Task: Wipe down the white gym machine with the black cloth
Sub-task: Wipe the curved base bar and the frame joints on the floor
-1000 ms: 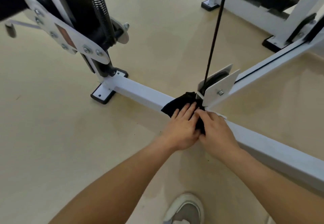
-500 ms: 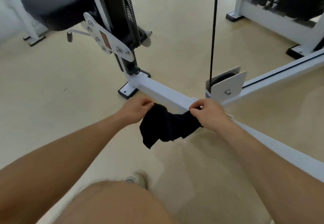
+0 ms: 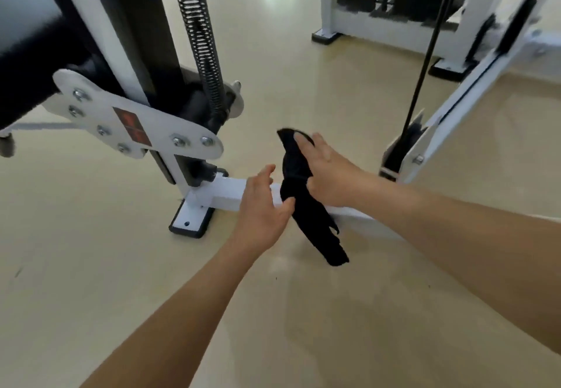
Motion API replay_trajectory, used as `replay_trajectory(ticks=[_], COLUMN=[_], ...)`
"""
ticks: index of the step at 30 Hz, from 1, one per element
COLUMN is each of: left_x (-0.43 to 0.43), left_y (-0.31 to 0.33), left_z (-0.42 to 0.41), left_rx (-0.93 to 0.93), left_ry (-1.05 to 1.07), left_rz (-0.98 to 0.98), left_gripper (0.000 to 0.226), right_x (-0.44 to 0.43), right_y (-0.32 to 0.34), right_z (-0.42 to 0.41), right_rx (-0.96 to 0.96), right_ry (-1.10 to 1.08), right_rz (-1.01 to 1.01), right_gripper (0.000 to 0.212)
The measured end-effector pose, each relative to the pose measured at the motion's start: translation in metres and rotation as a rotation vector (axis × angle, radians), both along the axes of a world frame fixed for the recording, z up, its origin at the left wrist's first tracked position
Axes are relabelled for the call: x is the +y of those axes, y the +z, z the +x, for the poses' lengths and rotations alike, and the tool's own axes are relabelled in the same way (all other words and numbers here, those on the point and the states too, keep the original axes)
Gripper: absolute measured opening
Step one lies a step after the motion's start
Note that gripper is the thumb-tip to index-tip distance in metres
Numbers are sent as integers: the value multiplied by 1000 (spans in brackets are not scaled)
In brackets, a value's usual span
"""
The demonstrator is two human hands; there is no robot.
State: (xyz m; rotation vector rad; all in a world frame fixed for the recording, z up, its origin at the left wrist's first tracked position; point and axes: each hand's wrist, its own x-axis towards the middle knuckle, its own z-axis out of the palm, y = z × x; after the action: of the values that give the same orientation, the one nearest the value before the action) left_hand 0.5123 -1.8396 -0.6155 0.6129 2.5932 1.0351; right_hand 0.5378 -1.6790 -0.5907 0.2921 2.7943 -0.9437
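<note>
Right hand (image 3: 329, 172) grip holds black cloth (image 3: 309, 220), thumb hidden; left hand (image 3: 261, 208) grip wide.

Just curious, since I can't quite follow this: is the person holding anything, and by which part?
The right hand holds the black cloth by its upper end, and the rest hangs down. The left hand only touches its middle with the thumb.

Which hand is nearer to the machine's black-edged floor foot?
Left. The left hand is just right of the floor foot, above the white beam. The right hand, holding the black cloth, is farther right, beyond the cloth.
</note>
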Motion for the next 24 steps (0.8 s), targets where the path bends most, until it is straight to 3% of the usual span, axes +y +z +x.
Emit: replay_trajectory(ticks=[2, 4, 6, 12, 15, 18, 24], left_x=[0, 7, 24, 81, 75, 51, -10], left_y=[-20, -42, -60, -91, -98, -92, -87], left_z=[-24, -38, -47, -33, -36, -60, -98], left_rx=[266, 416, 511, 574, 568, 533, 669], left_ry=[-248, -508, -624, -715, -751, -692, -516], left_rz=[-261, -527, -675, -498, -378, -429, -528], left_gripper=[80, 95, 100, 60, 70, 87, 90], right_x=[-1, 0, -2, 0, 0, -8, -29], right_y=[-18, -35, -50, -73, -71, -70, -78], right_z=[9, 22, 33, 50, 54, 43, 12], right_rx=[-123, -189, -175, 36, 41, -7, -161], right_ry=[54, 58, 30, -254, -258, -112, 30], right_rz=[97, 161, 173, 179, 212, 296, 508], right_gripper=[60, 39, 30, 25, 42, 67, 73])
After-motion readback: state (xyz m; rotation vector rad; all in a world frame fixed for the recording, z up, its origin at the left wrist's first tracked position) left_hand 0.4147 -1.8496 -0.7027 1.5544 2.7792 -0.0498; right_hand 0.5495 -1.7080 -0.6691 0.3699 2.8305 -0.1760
